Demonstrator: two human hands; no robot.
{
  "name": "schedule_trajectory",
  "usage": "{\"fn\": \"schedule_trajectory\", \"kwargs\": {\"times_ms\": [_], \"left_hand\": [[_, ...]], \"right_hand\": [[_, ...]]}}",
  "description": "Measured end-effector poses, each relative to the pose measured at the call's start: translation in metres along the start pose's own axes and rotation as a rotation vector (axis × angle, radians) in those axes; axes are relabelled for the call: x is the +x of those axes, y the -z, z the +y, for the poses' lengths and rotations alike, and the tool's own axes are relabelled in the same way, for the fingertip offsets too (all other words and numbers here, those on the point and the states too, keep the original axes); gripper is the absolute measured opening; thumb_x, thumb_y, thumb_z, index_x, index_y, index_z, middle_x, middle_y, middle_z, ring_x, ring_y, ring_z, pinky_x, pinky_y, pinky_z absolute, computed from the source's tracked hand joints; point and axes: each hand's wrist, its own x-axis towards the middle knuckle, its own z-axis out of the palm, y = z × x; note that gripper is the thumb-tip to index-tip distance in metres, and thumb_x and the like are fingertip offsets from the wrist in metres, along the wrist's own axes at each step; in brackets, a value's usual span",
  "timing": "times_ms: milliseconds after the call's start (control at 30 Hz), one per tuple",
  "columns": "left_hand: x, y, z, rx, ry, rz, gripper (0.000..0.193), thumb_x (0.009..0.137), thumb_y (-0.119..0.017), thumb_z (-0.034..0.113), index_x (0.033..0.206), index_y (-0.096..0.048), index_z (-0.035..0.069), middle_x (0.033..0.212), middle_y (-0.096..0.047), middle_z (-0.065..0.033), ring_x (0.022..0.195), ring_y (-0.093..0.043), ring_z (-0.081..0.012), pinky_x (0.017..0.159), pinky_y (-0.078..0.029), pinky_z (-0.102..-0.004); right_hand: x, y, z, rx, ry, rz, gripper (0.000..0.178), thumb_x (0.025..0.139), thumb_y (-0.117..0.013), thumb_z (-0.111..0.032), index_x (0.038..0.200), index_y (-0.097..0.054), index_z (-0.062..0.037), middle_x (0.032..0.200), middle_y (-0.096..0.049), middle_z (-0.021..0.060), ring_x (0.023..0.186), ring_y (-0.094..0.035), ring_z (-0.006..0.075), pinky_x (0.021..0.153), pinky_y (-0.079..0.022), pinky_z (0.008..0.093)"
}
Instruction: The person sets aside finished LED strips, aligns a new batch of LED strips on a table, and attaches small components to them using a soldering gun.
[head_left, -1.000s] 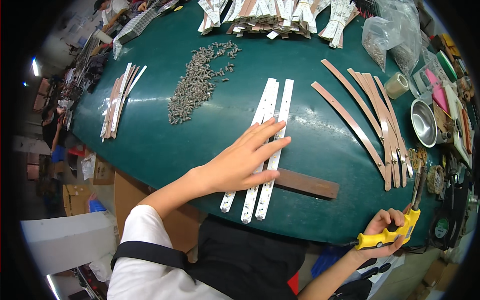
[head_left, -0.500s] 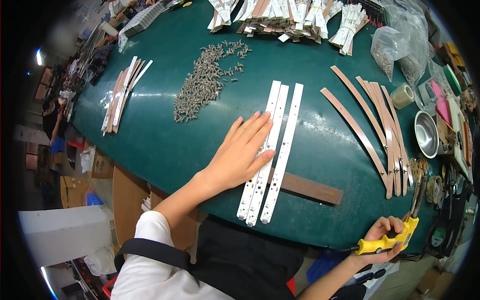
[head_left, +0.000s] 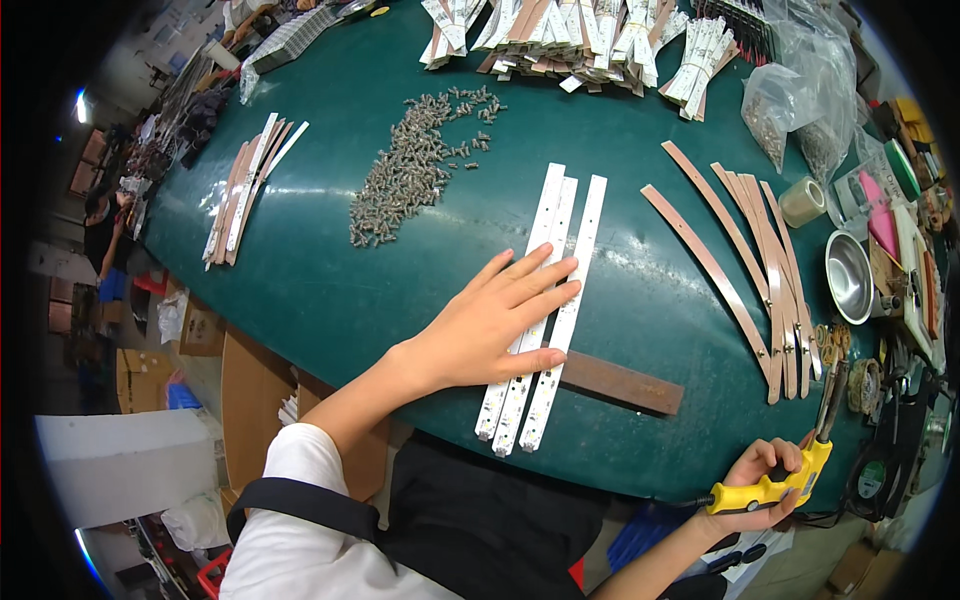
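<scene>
Head view: left hand (head_left: 490,330), fingers spread, lies across LED strips (head_left: 541,405) by the table's (head_left: 660,450) near edge; sideways pressure might skew them. Right hand's (head_left: 752,472) fingers wrap a soldering gun (head_left: 814,466).

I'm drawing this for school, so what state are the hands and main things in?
Left hand, open, spread
White LED strips, side by side, partly covered
Right hand, gripping
Yellow soldering gun, held
Small metal parts, loosely heaped
Brown bar, partly covered
Pinkish-brown strips, fanned, overlapping
Metal bowl, uncovered
</scene>
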Motion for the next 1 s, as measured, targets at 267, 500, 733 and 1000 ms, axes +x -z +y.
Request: {"fn": "schedule_trajectory", "kwargs": {"times_ms": [267,500,733,1000], "left_hand": [[-0.005,-0.003,-0.004,-0.055,0.054,-0.015,0.052,0.084,-0.065,0.030,0.127,-0.046,0.007,0.148,-0.034,-0.0152,0.140,-0.027,-0.0346,0.113,-0.019,-0.0524],[-0.006,0.007,0.000,-0.007,0.111,0.091,0.077,0.083,-0.067,0.036,0.141,-0.031,0.002,0.149,-0.031,-0.0193,0.141,-0.024,-0.0352,0.114,-0.017,-0.0497],[-0.021,-0.003,-0.001,0.101,0.212,-0.021,0.084,0.080,-0.069,0.043,0.141,-0.031,-0.002,0.148,-0.030,-0.0211,0.140,-0.024,-0.0346,0.115,-0.016,-0.0479],[-0.017,0.008,0.000,0.093,0.221,0.010,0.082,0.080,-0.070,0.039,0.140,-0.033,-0.002,0.148,-0.031,-0.0209,0.139,-0.027,-0.0350,0.115,-0.017,-0.0479]], "right_hand": [[0.001,0.000,0.000,0.008,-0.003,-0.002,0.077,0.081,-0.059,-0.005,0.146,-0.019,-0.0015,0.092,-0.041,0.0032,0.088,-0.043,0.0140,0.078,-0.034,0.0295],[0.000,0.000,-0.003,0.006,0.003,0.006,0.077,0.081,-0.058,-0.005,0.146,-0.019,-0.0010,0.093,-0.041,0.0037,0.088,-0.043,0.0142,0.078,-0.034,0.0298],[-0.003,0.004,0.003,0.000,-0.007,0.014,0.077,0.081,-0.059,-0.004,0.146,-0.019,-0.0013,0.093,-0.040,0.0037,0.089,-0.043,0.0141,0.078,-0.034,0.0300],[0.003,0.002,0.005,0.009,-0.001,-0.006,0.077,0.082,-0.059,-0.005,0.147,-0.018,-0.0013,0.093,-0.041,0.0037,0.089,-0.043,0.0139,0.079,-0.034,0.0298]]}}
